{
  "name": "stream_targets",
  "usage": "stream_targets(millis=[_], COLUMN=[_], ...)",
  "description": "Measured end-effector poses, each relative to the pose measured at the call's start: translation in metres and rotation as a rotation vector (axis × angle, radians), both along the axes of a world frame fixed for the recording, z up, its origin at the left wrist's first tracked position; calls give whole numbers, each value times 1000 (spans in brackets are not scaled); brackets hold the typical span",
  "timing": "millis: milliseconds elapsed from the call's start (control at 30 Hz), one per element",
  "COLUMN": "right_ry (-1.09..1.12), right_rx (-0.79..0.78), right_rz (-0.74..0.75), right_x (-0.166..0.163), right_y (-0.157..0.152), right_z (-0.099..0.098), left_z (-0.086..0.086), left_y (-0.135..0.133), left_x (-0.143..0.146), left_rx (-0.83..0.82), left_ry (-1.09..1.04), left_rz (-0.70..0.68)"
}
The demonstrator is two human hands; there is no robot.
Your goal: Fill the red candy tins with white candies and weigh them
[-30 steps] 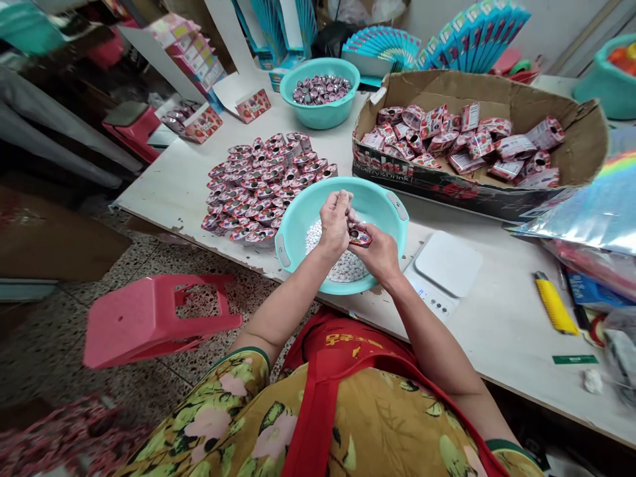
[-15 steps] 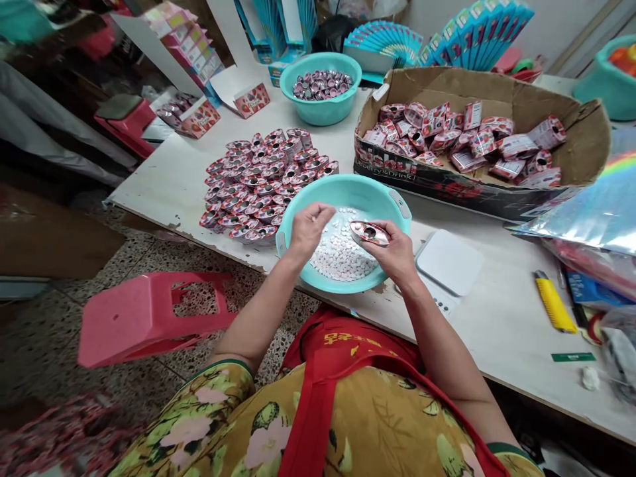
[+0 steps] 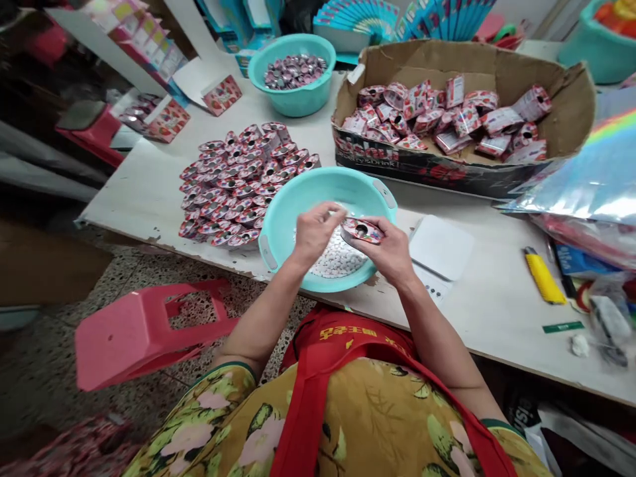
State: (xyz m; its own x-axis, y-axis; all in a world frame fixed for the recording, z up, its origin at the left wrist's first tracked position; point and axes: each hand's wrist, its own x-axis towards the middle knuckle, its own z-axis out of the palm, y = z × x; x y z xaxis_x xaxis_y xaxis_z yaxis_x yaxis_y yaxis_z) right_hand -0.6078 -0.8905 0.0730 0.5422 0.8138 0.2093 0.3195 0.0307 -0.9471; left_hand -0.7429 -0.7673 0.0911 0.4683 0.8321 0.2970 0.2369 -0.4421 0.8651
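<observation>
A teal basin [image 3: 293, 199] at the table's near edge holds small white tablets [image 3: 332, 260]. Over it my right hand [image 3: 390, 250] grips a small red-and-silver tin [image 3: 362, 230] with a round hole on top. My left hand [image 3: 315, 232] is curled just left of the tin, fingertips pinched together beside it; what they pinch is too small to make out. A large cluster of the same tins [image 3: 238, 182] lies on the table left of the basin.
A cardboard box [image 3: 571, 106] of red packets stands at the back right. A second teal bowl [image 3: 293, 79] of metal lids sits behind. A white scale [image 3: 440, 248], a yellow lighter [image 3: 542, 275] and foil bags [image 3: 596, 179] lie right. A pink stool [image 3: 149, 328] stands on the floor left.
My left hand dropped from above the tin into the basin, then came back up beside the tin. The right hand kept hold of the tin and tilted it flatter.
</observation>
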Motion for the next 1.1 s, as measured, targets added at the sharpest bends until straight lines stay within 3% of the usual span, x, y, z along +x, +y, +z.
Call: stream_targets(millis=[100,233,367,600,833,1100], right_ry=[4,-43,-17,46,120,158], right_rx=[43,-116,-169,45,63,89], right_rz=[-196,-415,-448,-701,-960,-1065], right_x=[34,92,122,123,120,111], right_y=[-44,-90,-108,-158,-212,-231], right_z=[-5,-41,-73,-85,-121,-132], left_z=[-9,-26,-27,-19,-11,15], left_y=[14,23,21,24,17,13], left_x=[-15,-33,-34,-34,-25,18], left_rx=[-331,-709,-906,-1111,-1104,-888], left_ry=[-227,-242,-303,-364,-243,11], left_rz=[78,-2,-61,42,-47,-310])
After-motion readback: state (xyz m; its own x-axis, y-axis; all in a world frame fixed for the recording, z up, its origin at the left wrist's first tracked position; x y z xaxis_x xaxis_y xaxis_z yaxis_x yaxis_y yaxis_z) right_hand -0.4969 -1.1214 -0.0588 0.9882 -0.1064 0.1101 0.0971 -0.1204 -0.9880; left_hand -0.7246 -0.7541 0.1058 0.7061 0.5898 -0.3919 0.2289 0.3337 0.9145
